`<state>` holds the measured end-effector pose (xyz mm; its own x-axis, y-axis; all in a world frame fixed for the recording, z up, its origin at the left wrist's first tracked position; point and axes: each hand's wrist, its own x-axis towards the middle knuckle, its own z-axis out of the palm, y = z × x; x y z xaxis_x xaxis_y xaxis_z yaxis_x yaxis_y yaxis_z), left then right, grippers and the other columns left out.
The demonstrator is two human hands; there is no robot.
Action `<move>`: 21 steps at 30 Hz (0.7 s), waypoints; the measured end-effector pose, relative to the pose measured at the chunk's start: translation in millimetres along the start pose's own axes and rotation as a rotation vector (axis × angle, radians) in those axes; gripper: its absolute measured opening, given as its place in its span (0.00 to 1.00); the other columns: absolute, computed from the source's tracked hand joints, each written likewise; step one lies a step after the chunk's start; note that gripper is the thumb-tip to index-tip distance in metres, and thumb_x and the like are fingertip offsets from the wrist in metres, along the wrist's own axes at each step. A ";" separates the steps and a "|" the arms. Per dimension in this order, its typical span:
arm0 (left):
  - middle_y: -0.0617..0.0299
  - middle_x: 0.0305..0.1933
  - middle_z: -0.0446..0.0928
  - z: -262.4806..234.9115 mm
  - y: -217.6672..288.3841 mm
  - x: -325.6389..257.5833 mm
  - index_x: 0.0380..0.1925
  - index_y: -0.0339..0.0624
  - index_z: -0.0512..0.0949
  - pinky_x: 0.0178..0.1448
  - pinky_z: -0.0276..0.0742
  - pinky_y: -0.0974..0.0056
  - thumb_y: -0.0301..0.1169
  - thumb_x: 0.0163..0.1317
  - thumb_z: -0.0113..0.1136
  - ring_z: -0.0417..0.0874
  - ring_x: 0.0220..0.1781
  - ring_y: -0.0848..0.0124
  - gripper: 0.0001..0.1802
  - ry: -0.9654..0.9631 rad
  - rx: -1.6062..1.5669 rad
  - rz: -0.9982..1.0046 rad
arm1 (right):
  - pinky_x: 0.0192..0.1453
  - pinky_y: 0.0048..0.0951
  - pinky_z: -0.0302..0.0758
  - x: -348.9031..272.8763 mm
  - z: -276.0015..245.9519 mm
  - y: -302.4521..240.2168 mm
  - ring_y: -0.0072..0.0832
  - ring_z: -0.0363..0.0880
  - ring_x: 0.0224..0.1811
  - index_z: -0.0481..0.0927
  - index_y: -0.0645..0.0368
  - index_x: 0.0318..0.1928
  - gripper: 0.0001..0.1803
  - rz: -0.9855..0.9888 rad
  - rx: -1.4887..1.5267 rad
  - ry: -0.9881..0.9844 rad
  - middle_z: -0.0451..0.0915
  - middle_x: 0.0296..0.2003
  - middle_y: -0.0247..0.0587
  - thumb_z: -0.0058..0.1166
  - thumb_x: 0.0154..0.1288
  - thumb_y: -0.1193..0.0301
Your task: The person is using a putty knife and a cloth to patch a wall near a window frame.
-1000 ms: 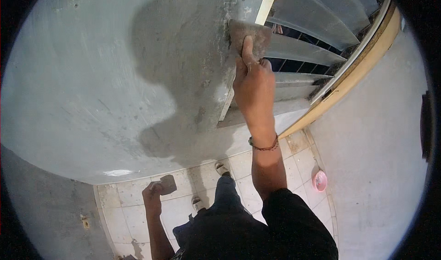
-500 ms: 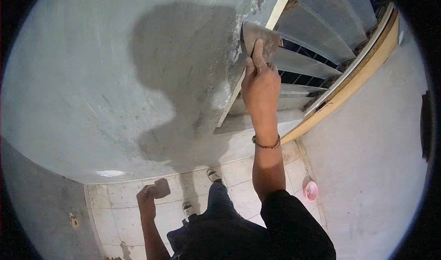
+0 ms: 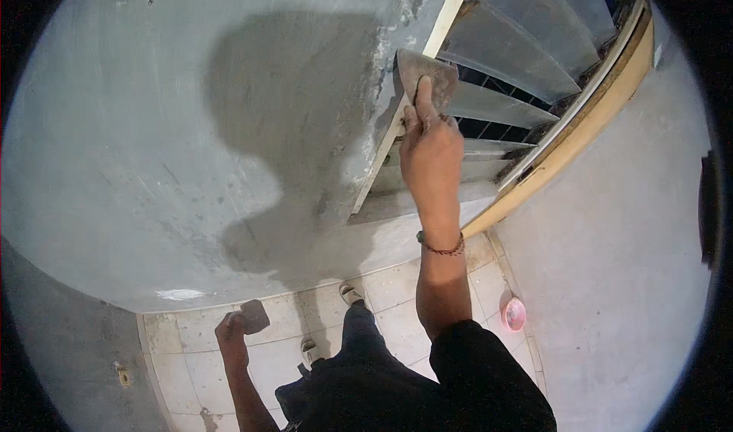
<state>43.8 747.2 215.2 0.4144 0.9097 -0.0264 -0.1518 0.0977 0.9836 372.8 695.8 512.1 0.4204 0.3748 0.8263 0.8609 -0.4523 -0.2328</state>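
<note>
Fingers (image 3: 424, 95) on stained scraper (image 3: 440, 71), grey wall (image 3: 114, 127)

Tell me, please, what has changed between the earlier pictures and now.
The right hand has moved the scraper slightly rightward relative to the window edge, so less of it overlaps the wall and it sits further over the louvres. Nothing was taken hold of or let go. The left hand keeps its grip on the flat piece; the pink bowl stayed put.
</note>
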 end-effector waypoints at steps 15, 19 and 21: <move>0.68 0.31 0.72 5.8 -3.7 3.8 0.31 0.37 0.75 0.42 0.68 0.68 0.39 0.65 0.54 0.69 0.35 0.77 0.15 -0.007 -0.035 -0.034 | 0.32 0.44 0.70 -0.4 8.7 6.3 0.53 0.73 0.26 0.68 0.65 0.58 0.23 -0.046 -0.068 0.019 0.76 0.25 0.60 0.49 0.62 0.73; 0.70 0.29 0.71 1.8 -0.4 2.2 0.31 0.36 0.75 0.40 0.67 0.69 0.40 0.65 0.53 0.68 0.34 0.78 0.16 0.022 0.008 -0.027 | 0.31 0.45 0.70 21.7 1.1 2.3 0.54 0.74 0.26 0.67 0.63 0.59 0.24 -0.036 -0.068 0.055 0.76 0.26 0.61 0.49 0.61 0.73; 0.71 0.28 0.70 4.8 7.4 5.0 0.30 0.36 0.76 0.37 0.64 0.70 0.41 0.66 0.52 0.66 0.33 0.79 0.17 0.042 -0.020 0.013 | 0.33 0.46 0.72 9.6 2.5 7.5 0.56 0.74 0.30 0.66 0.60 0.60 0.24 -0.041 -0.087 -0.001 0.75 0.32 0.65 0.47 0.62 0.72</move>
<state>49.0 750.5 223.3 0.3745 0.9270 -0.0219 -0.1745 0.0937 0.9802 384.1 698.0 517.0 0.3853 0.3954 0.8338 0.8495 -0.5049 -0.1532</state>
